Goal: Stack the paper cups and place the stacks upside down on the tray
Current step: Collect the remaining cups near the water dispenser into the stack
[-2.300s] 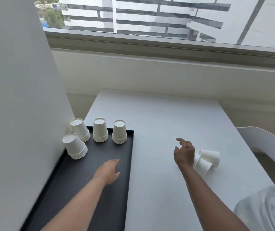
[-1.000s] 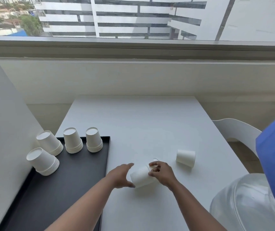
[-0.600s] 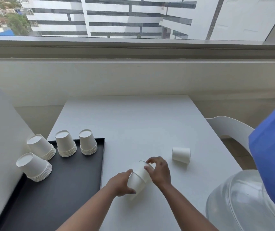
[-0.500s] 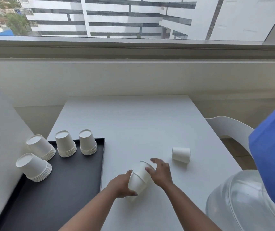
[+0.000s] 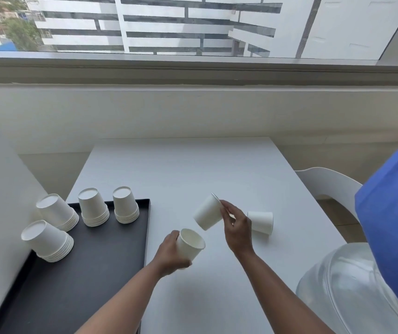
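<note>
- You have bright, even daylight, coming from the window point(image 5: 193, 25) far beyond both hands.
- Shadows are soft: a faint one lies on the table point(image 5: 193, 169) under your left hand point(image 5: 169, 255), another just below the lying cup point(image 5: 260, 222) beside your right hand point(image 5: 237, 229).
- The black tray point(image 5: 84, 273) left of your left hand reads matte, no glare.
- The clear plastic thing point(image 5: 347, 292) right of your right arm shows pale highlights (mild, not blown out).
- Wide-angle bending shows at the edges: the sill point(image 5: 193, 68) bows.
- Your left hand's near edge is slightly smeared; elsewhere focus is sharp.
</note>
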`<act>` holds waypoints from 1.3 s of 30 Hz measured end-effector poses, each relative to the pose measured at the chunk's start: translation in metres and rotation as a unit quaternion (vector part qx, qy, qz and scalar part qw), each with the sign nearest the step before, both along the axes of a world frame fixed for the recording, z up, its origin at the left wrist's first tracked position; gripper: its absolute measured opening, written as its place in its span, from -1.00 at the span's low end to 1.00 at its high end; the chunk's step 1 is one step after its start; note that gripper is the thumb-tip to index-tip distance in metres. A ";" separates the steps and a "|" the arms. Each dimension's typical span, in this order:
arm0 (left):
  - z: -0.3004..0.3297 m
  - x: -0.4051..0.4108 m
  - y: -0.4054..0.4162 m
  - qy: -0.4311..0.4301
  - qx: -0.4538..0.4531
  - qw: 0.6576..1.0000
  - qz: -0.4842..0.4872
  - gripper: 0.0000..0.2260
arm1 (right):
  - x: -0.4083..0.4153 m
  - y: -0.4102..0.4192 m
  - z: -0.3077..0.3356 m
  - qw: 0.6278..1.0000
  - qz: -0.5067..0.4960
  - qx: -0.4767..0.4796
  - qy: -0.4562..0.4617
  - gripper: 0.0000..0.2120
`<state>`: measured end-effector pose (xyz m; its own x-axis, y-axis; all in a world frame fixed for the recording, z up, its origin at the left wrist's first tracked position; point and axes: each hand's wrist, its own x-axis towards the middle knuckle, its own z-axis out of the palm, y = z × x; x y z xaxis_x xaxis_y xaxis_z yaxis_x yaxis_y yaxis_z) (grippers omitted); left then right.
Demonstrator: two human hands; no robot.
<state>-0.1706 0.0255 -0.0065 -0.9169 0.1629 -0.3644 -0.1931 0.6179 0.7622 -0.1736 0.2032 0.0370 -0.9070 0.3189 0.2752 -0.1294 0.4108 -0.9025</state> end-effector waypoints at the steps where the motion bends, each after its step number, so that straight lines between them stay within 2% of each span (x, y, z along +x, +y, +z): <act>1: 0.002 -0.001 0.000 0.000 0.036 0.999 0.013 -0.44 | 0.000 -0.001 0.001 0.999 0.027 0.027 0.036 -0.77; 3: 0.006 -0.002 0.001 0.004 0.085 0.996 0.028 -0.42 | 0.003 -0.005 0.002 0.988 0.080 0.092 0.097 -0.72; 6: 0.010 -0.003 0.003 0.013 0.110 0.993 0.039 -0.44 | 0.006 -0.010 0.000 0.963 0.128 0.182 0.155 -0.64; 9: 0.011 -0.003 0.002 0.015 0.123 0.991 0.054 -0.41 | 0.009 -0.011 -0.003 0.946 0.160 0.217 0.181 -0.63; 16: 0.010 -0.004 0.007 0.030 0.175 0.982 0.064 -0.45 | 0.019 -0.017 -0.016 0.929 0.220 0.259 0.144 -0.64; 21: 0.008 -0.003 0.006 0.043 0.176 0.981 0.076 -0.48 | 0.020 -0.013 -0.026 0.921 0.264 0.272 0.091 -0.62; 23: 0.007 -0.004 0.004 0.049 0.165 0.982 0.084 -0.46 | 0.016 -0.006 -0.027 0.944 0.215 0.234 0.087 -0.62; 26: 0.007 -0.006 0.003 0.050 0.139 0.986 0.083 -0.45 | 0.001 0.013 -0.031 0.987 -0.022 0.149 0.059 -0.61; 28: 0.007 -0.006 0.001 0.047 0.129 0.987 0.083 -0.44 | -0.010 0.034 -0.035 0.978 -0.191 0.076 -0.030 -0.51; 29: 0.007 -0.006 0.000 0.044 0.127 0.987 0.085 -0.45 | -0.015 0.046 -0.037 0.964 -0.241 0.043 -0.103 -0.44; 31: 0.007 -0.006 -0.003 0.039 0.124 0.988 0.085 -0.44 | -0.022 0.070 -0.042 0.932 -0.264 0.001 -0.247 -0.31; 33: 0.008 -0.006 -0.004 0.035 0.125 0.988 0.081 -0.42 | -0.024 0.086 -0.047 0.915 -0.238 -0.021 -0.326 -0.26; 36: 0.012 -0.005 -0.003 0.032 0.130 0.988 0.081 -0.35 | -0.022 0.093 -0.053 0.901 -0.239 -0.067 -0.356 -0.29; 39: 0.016 -0.002 -0.002 0.040 0.129 0.987 0.090 -0.32 | -0.017 0.093 -0.059 0.897 -0.265 -0.079 -0.345 -0.37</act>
